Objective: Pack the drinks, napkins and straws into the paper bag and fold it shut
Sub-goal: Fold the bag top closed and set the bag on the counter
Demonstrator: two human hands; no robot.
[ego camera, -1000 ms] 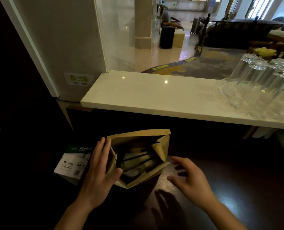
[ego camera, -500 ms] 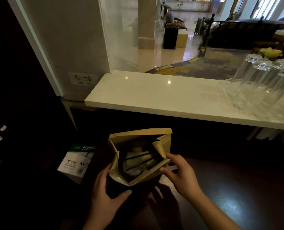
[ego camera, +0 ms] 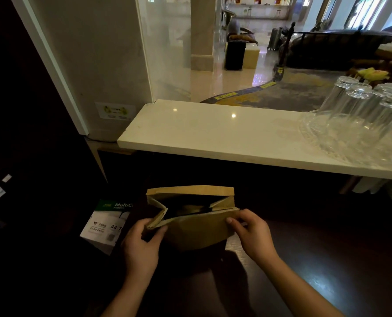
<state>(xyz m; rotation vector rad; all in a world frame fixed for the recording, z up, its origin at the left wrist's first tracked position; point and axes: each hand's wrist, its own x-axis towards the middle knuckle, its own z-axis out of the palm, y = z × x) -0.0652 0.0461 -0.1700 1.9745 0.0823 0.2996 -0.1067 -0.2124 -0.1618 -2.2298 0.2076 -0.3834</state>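
A brown paper bag [ego camera: 196, 232] stands upright on the dark wooden counter [ego camera: 327, 259] in front of me. Its mouth is narrowed to a slit, the side gussets tucked inward. My left hand [ego camera: 142, 245] pinches the left corner of the bag's near top edge. My right hand [ego camera: 252, 234] pinches the right corner of that same edge. Inside the slit only dark shapes show; I cannot make out drinks, napkins or straws.
A white marble ledge [ego camera: 213, 138] runs above and behind the bag. Several upturned clear glasses [ego camera: 362, 110] stand on a glass tray at its right end. A ream of A4 paper [ego camera: 105, 223] lies left of the bag. A wall and pillar close off the left.
Both hands went from beside the bag to gripping the corners of its near top edge. The wide mouth has been pulled nearly flat, hiding the contents seen earlier.
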